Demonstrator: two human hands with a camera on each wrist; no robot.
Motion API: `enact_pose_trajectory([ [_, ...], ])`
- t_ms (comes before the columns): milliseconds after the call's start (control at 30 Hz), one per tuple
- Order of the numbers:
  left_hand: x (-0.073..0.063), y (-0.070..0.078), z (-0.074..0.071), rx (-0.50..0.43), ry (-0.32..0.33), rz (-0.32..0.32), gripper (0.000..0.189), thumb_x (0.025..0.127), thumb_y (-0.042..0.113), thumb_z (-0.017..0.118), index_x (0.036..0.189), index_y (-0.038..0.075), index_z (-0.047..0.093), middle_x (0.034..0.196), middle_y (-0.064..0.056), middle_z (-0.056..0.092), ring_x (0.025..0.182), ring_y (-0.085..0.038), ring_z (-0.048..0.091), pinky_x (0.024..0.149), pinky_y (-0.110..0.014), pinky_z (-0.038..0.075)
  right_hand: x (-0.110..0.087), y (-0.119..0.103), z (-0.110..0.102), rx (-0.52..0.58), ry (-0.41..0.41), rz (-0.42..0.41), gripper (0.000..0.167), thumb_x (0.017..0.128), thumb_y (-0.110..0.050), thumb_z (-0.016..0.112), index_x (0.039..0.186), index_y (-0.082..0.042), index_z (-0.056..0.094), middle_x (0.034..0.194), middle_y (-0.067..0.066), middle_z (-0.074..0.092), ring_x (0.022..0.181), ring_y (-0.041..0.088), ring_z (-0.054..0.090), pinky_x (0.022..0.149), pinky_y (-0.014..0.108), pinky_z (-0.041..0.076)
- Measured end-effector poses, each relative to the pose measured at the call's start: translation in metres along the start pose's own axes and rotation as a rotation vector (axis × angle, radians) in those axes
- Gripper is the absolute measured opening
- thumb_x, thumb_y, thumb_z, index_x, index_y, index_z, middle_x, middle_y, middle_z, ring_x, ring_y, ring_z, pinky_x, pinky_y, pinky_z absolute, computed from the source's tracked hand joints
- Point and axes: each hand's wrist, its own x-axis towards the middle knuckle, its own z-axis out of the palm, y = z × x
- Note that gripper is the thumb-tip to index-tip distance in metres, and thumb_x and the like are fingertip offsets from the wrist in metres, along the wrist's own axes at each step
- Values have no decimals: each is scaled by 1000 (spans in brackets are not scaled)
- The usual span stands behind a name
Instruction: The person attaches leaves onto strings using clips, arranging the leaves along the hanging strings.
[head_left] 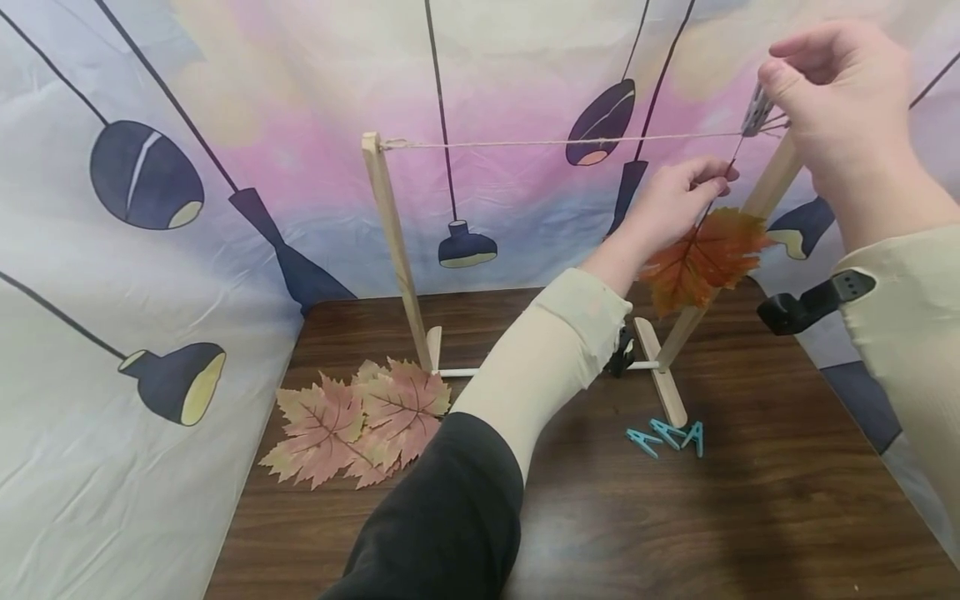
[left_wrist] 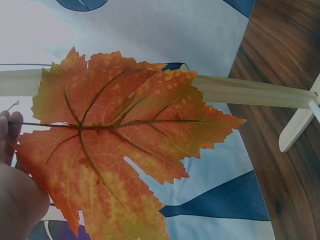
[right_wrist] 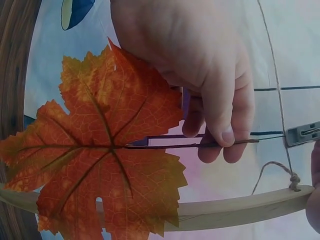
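My left hand (head_left: 678,200) pinches the thin dark stem of an orange-red artificial leaf (head_left: 705,258) between thumb and fingers. The leaf hangs below that hand, and in the left wrist view its veined face (left_wrist: 125,120) fills the middle. Above it, my right hand (head_left: 851,100) pinches the upper end of a grey clothespin (head_left: 757,110). The clothespin's lower end is at the string (head_left: 525,143), near the right post. In the right wrist view, the stem's upper end points toward the clothespin (right_wrist: 304,134), close to the string (right_wrist: 274,55).
Two wooden posts, left (head_left: 393,233) and right (head_left: 772,179), carry the string, joined low by a white rod (head_left: 457,372). Pinkish leaves (head_left: 360,425) lie on the brown table (head_left: 600,517) at left. Three blue clothespins (head_left: 666,435) lie by the right foot (head_left: 662,375). A printed cloth (head_left: 300,50) hangs behind.
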Motion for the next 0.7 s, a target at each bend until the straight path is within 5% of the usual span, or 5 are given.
enact_pose_trajectory([
  [467,-2,-2,-1,-38,-12,-11,24,97,18,51,117,17,64,107,10,64,95,5,57,80,-7,38,-1,6,-2,30,25,25,24,86,-21,67,109,-17,66,95,-11,60,88,1,52,93,20,39],
  [700,-2,0,-4,3,-8,6,23,96,20,53,116,18,65,106,12,64,95,6,56,80,-7,38,0,2,0,179,67,26,20,85,-15,68,104,-12,66,95,-4,57,83,5,50,71,13,44],
])
